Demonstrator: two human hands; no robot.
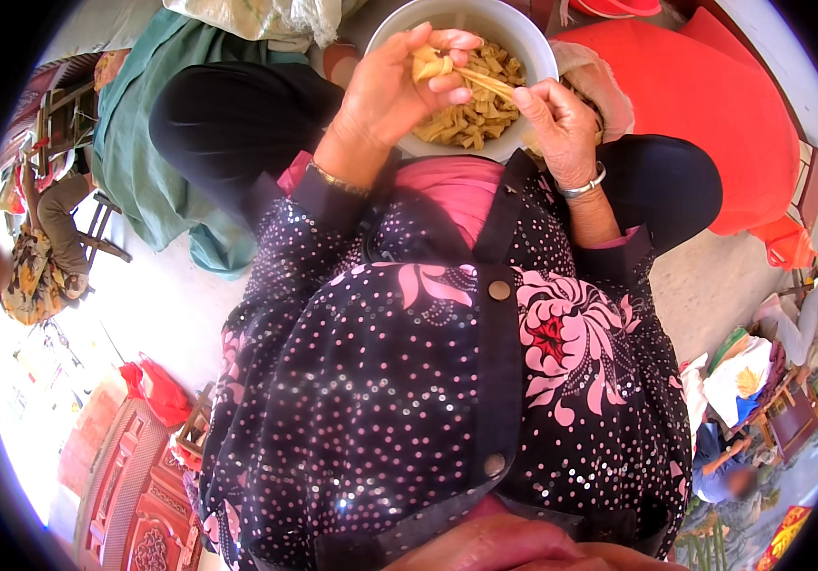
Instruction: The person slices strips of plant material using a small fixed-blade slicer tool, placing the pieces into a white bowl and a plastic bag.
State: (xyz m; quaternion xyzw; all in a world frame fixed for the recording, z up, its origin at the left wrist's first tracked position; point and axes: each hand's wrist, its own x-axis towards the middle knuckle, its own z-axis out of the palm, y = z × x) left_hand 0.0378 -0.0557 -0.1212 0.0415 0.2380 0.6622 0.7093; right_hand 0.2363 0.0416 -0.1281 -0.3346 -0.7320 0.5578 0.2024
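My left hand (378,93) is closed around the looped end of a pale yellow folded strip (487,82), which looks like tofu skin tied in a knot. Its thumb and fingers curl about the loop. My right hand (563,127) pinches the strip's tail ends between thumb and forefinger, so the strip stretches between both hands. Below them stands a white round tub (543,59), holding many similar yellow knotted pieces (466,126). Part of the pile is hidden behind my hands. A bracelet circles each wrist.
A large red cloth or bag (704,114) bulges at the right, with a pale sack (599,76) beside the tub. Green cloth (147,143) lies at the left. Other people (38,276) sit farther off on both sides. Carved wooden furniture (138,495) stands lower left, near a red bag (162,388).
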